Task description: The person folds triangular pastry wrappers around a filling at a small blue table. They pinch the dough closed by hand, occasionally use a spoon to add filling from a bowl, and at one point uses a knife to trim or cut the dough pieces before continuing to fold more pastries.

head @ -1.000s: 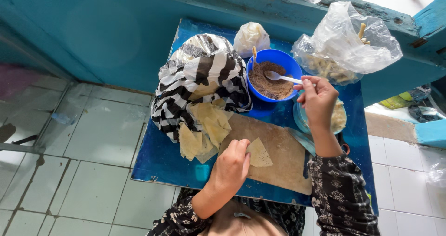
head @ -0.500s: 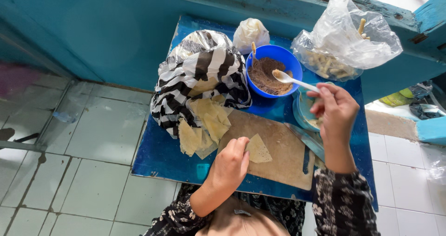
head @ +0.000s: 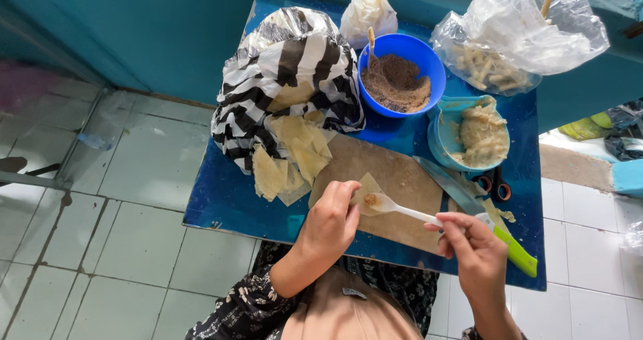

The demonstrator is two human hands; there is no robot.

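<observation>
Table (head: 221, 206), blue, fills the middle of the frame, with pale floor tiles (head: 100, 199) to the left. Upper centre sits a striped bag (head: 295, 79), thin pale wrappers (head: 295, 156) spilling from it onto the wooden board (head: 402, 179) at centre. Upper right lies a clear bag (head: 522, 38) of pale sticks, and a small knotted white bag (head: 367, 15) sits at top centre. Just below, a blue bowl (head: 402, 79) holds brown filling; right of it a teal bowl (head: 469, 136) holds pale mash. A green-handled knife (head: 482, 219) and scissors (head: 495, 186) lie at the board's right edge. The left hand (head: 331, 223) presses a wrapper (head: 365, 189) flat on the board, fingers curled over its edge. The right hand (head: 479, 256) pinches a white spoon (head: 395, 208), whose filled tip rests on that wrapper.
</observation>
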